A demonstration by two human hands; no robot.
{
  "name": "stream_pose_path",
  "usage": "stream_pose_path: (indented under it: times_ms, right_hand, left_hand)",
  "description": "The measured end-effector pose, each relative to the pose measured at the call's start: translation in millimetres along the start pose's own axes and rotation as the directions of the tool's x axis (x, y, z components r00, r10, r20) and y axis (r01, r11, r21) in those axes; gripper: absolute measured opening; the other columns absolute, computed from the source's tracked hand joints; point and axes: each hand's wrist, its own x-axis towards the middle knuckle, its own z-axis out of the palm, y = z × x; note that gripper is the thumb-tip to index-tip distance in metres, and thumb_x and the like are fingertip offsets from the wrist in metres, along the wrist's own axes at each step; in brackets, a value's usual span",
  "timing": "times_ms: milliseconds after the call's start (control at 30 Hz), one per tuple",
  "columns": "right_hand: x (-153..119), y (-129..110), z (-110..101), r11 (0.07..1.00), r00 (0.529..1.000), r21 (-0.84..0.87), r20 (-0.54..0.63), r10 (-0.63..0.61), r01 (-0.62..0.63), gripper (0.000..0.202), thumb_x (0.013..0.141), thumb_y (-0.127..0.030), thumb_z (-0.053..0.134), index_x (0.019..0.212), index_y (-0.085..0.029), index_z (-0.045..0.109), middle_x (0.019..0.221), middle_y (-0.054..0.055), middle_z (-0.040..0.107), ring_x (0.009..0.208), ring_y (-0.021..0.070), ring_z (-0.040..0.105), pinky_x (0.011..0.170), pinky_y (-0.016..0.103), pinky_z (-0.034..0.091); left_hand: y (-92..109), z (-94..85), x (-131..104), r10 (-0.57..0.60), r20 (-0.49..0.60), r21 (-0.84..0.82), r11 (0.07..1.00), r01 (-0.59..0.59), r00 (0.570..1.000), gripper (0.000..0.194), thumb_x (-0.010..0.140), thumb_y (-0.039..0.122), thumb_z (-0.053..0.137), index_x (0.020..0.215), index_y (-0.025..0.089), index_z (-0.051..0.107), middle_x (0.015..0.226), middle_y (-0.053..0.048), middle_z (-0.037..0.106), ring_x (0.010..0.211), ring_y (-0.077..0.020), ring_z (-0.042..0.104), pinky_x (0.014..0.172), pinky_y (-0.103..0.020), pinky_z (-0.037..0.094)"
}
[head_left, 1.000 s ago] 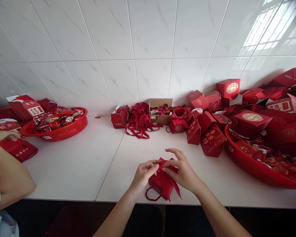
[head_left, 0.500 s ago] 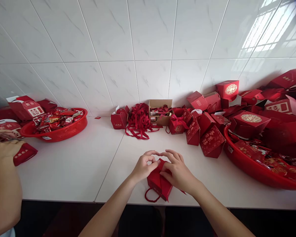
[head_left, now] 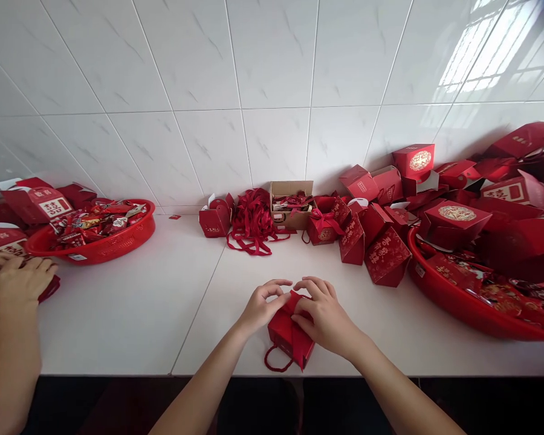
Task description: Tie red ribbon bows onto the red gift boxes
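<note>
A small red gift box (head_left: 281, 329) lies near the front edge of the table, with a red cord handle (head_left: 272, 367) looping out at its lower left. Across its upper face runs a red ribbon (head_left: 296, 343), whose loose end hangs toward me. My left hand (head_left: 259, 309) pinches the ribbon between thumb and fingers at the top of the box. From the other side, my right hand (head_left: 329, 317) has its fingers curled on the same ribbon. The fingers partly cover the place where the ribbon crosses.
Red baskets of wrapped sweets stand left (head_left: 118, 238) and right (head_left: 462, 308). Along the tiled wall are a ribbon heap (head_left: 255, 214), an open cardboard box (head_left: 292, 216), a bow-tied box (head_left: 325, 229) and piled red boxes (head_left: 388, 257). A co-worker's hand (head_left: 20, 281) is at left.
My hands stay at the ribbon, with only slight finger movement. The view has shifted a little. At left, the co-worker's hand has moved over the red item there.
</note>
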Motion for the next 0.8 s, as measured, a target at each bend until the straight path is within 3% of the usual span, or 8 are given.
stream_pose_path:
  times_ms: [100,200,300,367,500,567,700,800]
  right_hand:
    - [-5.2,1.6,-6.2,0.988,0.991,0.126,-0.086,0.098,-0.087,0.009,0.088,-0.023,0.060,0.084,-0.024,0.068,0.120,0.008,0.058,0.118,0.0294,0.049,0.097,0.050,0.040]
    - [-19.8,10.5,-11.8,0.929,0.941,0.322,-0.217,0.258,-0.181,0.017,0.092,-0.031,0.052,0.091,-0.025,0.068,0.120,0.010,0.057,0.115,0.0272,0.053,0.096,0.046,0.044]
    - [-46.1,21.4,-4.1,0.849,0.869,0.472,-0.287,0.403,-0.238,0.019,0.092,-0.037,0.051,0.093,-0.024,0.066,0.116,0.011,0.058,0.113,0.0268,0.055,0.095,0.043,0.046]
    - [-66.7,24.1,11.6,0.811,0.865,0.542,-0.276,0.420,-0.221,0.026,0.091,-0.043,0.053,0.108,-0.026,0.061,0.123,0.012,0.055,0.118,0.0278,0.053,0.098,0.044,0.045]
    - [-96.6,12.7,55.5,0.769,0.941,0.616,-0.129,0.313,-0.171,0.113,0.066,-0.062,0.073,0.150,-0.027,0.007,0.154,0.017,0.019,0.140,0.0369,0.028,0.108,0.053,0.036]
    - [-100.7,4.3,74.5,0.768,0.930,0.596,-0.091,0.355,-0.235,0.119,0.069,-0.051,0.076,0.150,-0.029,-0.009,0.157,0.016,0.012,0.142,0.0366,0.021,0.110,0.057,0.029]
    - [-87.8,7.7,90.2,0.732,0.884,0.628,-0.147,0.443,-0.263,0.112,0.075,-0.030,0.071,0.149,-0.032,-0.013,0.150,0.014,0.030,0.136,0.0321,0.037,0.108,0.055,0.035]
    - [-55.2,38.1,73.1,0.752,0.822,0.623,-0.301,0.484,-0.215,0.111,0.066,-0.033,0.077,0.151,-0.033,0.005,0.141,0.013,0.043,0.124,0.0342,0.050,0.098,0.056,0.045]
  left_hand:
    - [-3.1,1.8,-10.6,-0.048,-0.100,-0.187,0.982,0.029,0.994,0.028,0.087,0.041,0.056,0.109,0.024,0.062,0.134,-0.008,0.055,0.123,-0.0258,0.052,0.097,-0.037,0.044]
    - [-18.8,4.0,-30.0,-0.118,-0.226,-0.300,0.953,0.047,0.967,0.042,0.092,0.048,0.045,0.128,0.026,0.048,0.135,-0.011,0.053,0.121,-0.0252,0.053,0.095,-0.037,0.046]
    - [-43.5,5.3,-53.0,-0.198,-0.320,-0.308,0.946,0.096,0.927,0.045,0.092,0.052,0.044,0.125,0.022,0.049,0.123,-0.012,0.060,0.115,-0.0251,0.057,0.092,-0.037,0.047]
    - [-57.6,5.5,-64.1,-0.201,-0.382,-0.287,0.953,0.091,0.902,0.043,0.089,0.051,0.050,0.119,0.021,0.052,0.114,-0.011,0.064,0.108,-0.0243,0.061,0.092,-0.037,0.048]
    - [-68.1,6.6,-69.2,-0.175,-0.438,-0.279,0.959,0.051,0.882,0.040,0.087,0.050,0.054,0.115,0.021,0.052,0.104,-0.008,0.067,0.098,-0.0228,0.064,0.088,-0.037,0.049]
    - [-67.5,8.0,-67.2,-0.174,-0.420,-0.266,0.962,0.063,0.891,0.041,0.087,0.051,0.054,0.115,0.022,0.051,0.105,-0.008,0.067,0.099,-0.0226,0.064,0.090,-0.037,0.049]
    - [-66.4,10.3,-66.7,-0.163,-0.375,-0.233,0.969,0.077,0.912,0.042,0.086,0.050,0.055,0.117,0.023,0.050,0.107,-0.008,0.066,0.103,-0.0229,0.062,0.093,-0.037,0.047]
    - [-65.1,10.9,-68.3,-0.184,-0.381,-0.233,0.968,0.099,0.906,0.041,0.085,0.049,0.057,0.117,0.023,0.049,0.104,-0.008,0.066,0.096,-0.0224,0.063,0.090,-0.037,0.048]
